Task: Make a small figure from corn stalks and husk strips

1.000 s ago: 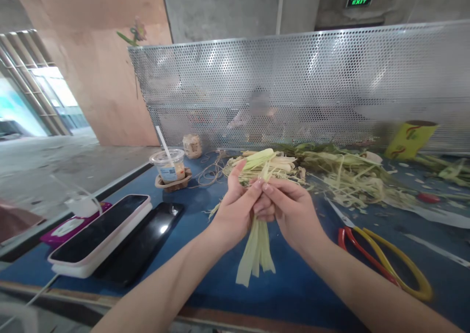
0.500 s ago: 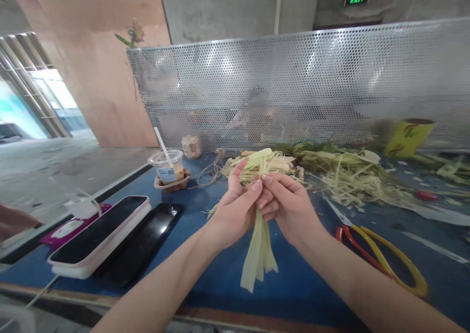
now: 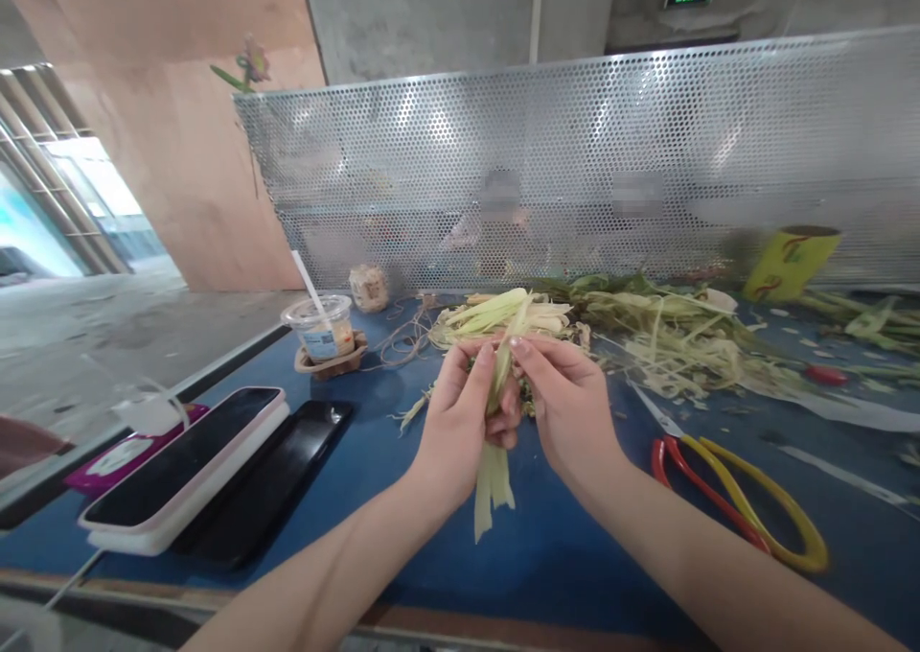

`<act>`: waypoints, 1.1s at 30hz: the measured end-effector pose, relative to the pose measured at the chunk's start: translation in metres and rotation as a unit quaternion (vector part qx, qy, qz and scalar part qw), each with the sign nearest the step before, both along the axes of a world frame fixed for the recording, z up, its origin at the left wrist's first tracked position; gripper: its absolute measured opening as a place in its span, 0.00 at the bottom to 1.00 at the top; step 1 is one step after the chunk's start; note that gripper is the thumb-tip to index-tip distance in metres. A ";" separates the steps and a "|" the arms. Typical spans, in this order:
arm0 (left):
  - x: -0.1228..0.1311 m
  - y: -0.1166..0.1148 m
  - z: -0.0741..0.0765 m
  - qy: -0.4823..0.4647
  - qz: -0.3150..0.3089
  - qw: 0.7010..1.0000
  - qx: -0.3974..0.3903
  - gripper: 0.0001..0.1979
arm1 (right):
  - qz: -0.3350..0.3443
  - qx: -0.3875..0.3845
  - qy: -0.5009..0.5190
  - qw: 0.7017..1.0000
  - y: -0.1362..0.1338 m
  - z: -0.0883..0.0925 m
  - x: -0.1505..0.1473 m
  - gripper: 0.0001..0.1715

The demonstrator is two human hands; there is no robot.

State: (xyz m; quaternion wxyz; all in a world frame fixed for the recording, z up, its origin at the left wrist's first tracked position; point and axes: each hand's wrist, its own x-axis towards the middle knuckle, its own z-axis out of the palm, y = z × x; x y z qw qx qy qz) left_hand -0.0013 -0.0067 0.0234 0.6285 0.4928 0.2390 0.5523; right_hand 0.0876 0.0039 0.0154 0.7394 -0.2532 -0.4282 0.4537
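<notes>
Pale green corn husk strips [image 3: 493, 489] hang from between my two hands over the blue table. My left hand [image 3: 460, 393] is closed around the husk, with thumb and forefinger pinching it near the top. Close beside it, my right hand [image 3: 564, 379] pinches the same husk between thumb and forefinger. Its upper end points away from me toward a pile of husks [image 3: 495, 314] just behind my hands. The husk's middle is partly hidden by my fingers. Red-and-yellow-handled scissors [image 3: 747, 503] lie to the right of my right forearm.
On the left are a drink cup [image 3: 320, 331] in a cardboard holder, a phone [image 3: 187, 470], a black tray-like slab [image 3: 280, 479] and twine [image 3: 406, 345]. Shredded husks [image 3: 668, 336], a yellow tube [image 3: 791, 264] and a perforated metal screen [image 3: 561, 173] stand at the back.
My fingers have shifted along the husk, and my fingertips have spread slightly apart. The hanging strips now show shorter below my hands. The whole view has shifted slightly.
</notes>
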 end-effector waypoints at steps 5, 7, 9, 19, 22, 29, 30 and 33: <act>0.001 0.002 -0.002 0.011 -0.025 0.998 0.058 0.04 | -0.038 0.016 -0.032 0.999 -0.001 0.000 0.000 0.04; 0.002 0.002 -0.002 0.018 -0.042 0.997 0.060 0.04 | -0.037 0.010 -0.034 0.999 -0.002 0.000 0.001 0.04; 0.003 0.002 -0.001 0.011 -0.060 0.997 0.044 0.04 | -0.035 0.010 -0.027 0.999 -0.002 0.000 0.001 0.03; 0.010 0.003 0.002 -0.090 0.045 0.995 0.018 0.08 | -0.047 0.040 -0.030 0.998 0.000 -0.001 0.000 0.02; 0.011 0.002 0.003 -0.088 0.056 0.994 0.023 0.09 | -0.088 0.050 -0.067 0.993 0.000 -0.002 0.001 0.02; 0.011 0.000 0.005 -0.092 0.052 0.994 0.000 0.09 | -0.205 0.082 -0.165 0.961 -0.006 0.004 0.005 0.02; 0.011 0.000 0.005 -0.093 0.051 0.994 -0.002 0.09 | -0.215 0.075 -0.172 0.959 -0.007 0.004 0.006 0.02; 0.010 -0.001 0.006 -0.096 0.052 0.994 -0.006 0.09 | -0.219 0.047 -0.204 0.953 -0.007 0.004 0.007 0.05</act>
